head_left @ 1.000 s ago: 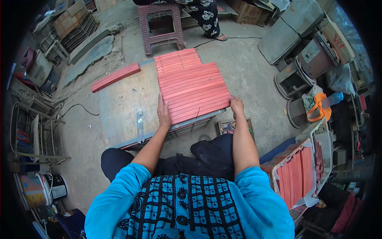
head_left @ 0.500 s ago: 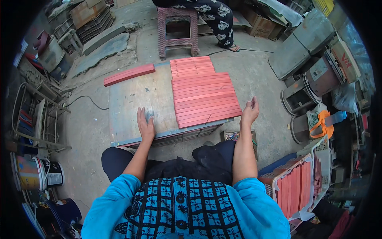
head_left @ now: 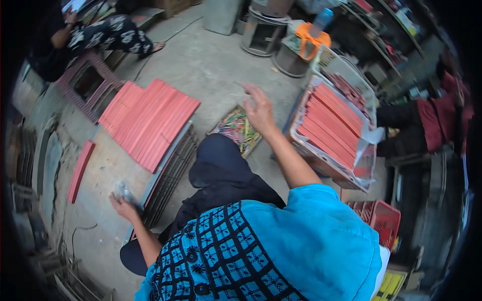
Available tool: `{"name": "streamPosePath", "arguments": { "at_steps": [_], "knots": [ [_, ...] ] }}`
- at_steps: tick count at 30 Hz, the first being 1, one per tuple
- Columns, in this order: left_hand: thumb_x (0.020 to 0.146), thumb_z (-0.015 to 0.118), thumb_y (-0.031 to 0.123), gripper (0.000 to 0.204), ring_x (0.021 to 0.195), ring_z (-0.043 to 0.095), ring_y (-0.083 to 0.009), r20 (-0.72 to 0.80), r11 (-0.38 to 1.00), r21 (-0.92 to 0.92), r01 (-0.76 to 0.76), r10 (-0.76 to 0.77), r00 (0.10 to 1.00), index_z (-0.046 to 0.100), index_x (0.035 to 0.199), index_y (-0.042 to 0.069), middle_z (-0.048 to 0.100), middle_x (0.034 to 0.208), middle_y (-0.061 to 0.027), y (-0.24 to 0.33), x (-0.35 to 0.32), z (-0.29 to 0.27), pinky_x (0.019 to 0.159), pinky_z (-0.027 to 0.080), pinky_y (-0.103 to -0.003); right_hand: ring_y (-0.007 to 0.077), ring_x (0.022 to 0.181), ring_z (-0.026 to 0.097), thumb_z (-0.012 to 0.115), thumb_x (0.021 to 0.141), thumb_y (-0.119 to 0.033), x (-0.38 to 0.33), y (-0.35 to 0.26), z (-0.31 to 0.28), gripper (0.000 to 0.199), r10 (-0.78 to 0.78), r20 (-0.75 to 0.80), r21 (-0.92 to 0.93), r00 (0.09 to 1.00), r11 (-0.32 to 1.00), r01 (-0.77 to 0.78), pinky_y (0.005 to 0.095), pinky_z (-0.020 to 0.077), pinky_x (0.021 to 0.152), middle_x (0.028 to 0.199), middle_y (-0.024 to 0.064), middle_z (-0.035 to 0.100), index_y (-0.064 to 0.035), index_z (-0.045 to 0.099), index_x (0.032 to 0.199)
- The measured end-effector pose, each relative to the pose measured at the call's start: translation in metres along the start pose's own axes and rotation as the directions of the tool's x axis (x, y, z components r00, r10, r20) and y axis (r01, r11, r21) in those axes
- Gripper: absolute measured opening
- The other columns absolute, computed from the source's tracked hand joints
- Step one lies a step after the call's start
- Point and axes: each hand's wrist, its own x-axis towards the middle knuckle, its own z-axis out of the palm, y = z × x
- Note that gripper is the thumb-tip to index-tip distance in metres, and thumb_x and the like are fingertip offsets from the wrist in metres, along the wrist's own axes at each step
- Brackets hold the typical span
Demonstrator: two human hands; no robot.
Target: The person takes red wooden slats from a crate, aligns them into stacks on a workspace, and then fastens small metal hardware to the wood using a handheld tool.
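Observation:
My left hand [head_left: 124, 207] rests at the near edge of the low worktable [head_left: 98, 173], fingers apart, beside a small clear, shiny object [head_left: 123, 191] that is blurred. It holds nothing that I can see. My right hand [head_left: 259, 109] is in the air with its fingers spread and nothing in them. It is between a shallow box of thin multicoloured sticks [head_left: 240, 131] and a crate of red strips [head_left: 329, 125]. Red wooden strips [head_left: 150, 123] lie side by side in a flat block on the table. One separate red bar [head_left: 81, 172] lies along the table's far edge.
An orange bag [head_left: 311, 39] with a blue bottle [head_left: 322, 22] stands on a round drum behind the crate. A red basket [head_left: 375, 218] is at the right. Someone sits by a plastic stool [head_left: 89, 83] at the upper left. Cluttered shelves line the right side.
The view has swung to the right, bringing the stick box and crate closer to the middle. My right hand has left the strips' side and moved toward the crate. My left hand stays at the table.

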Motion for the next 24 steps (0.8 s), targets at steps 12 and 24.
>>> {"name": "streamPosePath", "arguments": {
  "at_steps": [12, 24],
  "knots": [
    [0.083, 0.048, 0.016, 0.041, 0.123, 0.033, -0.0342, 0.017, 0.996, -0.064, 0.06, -0.059, 0.998, 0.048, 0.119, -0.004, 0.04, 0.13, -0.0233, -0.021, 0.006, 0.015, 0.103, 0.023, -0.038, 0.0306, 0.1, 0.052, 0.064, 0.068, -0.01, -0.101, 0.092, -0.186, 0.034, 0.482, 0.179, -0.569, 0.858, 0.762, -0.309, 0.0383, 0.041, 0.09, 0.106, 0.0172, 0.056, -0.009, 0.063, 0.103],
    [0.083, 0.045, 0.015, 0.053, 0.116, 0.044, -0.032, -0.017, 0.973, -0.213, 0.091, -0.097, 0.995, 0.032, 0.128, -0.009, 0.047, 0.124, -0.0191, -0.022, 0.006, 0.014, 0.099, 0.031, -0.036, 0.0329, 0.106, 0.046, 0.056, 0.068, 0.0, -0.084, 0.089, -0.166, 0.041, 0.411, 0.335, -0.651, 0.848, 0.751, -0.107, 0.039, 0.0402, 0.089, 0.106, 0.0165, 0.049, -0.0081, 0.058, 0.108]
  ]
}}
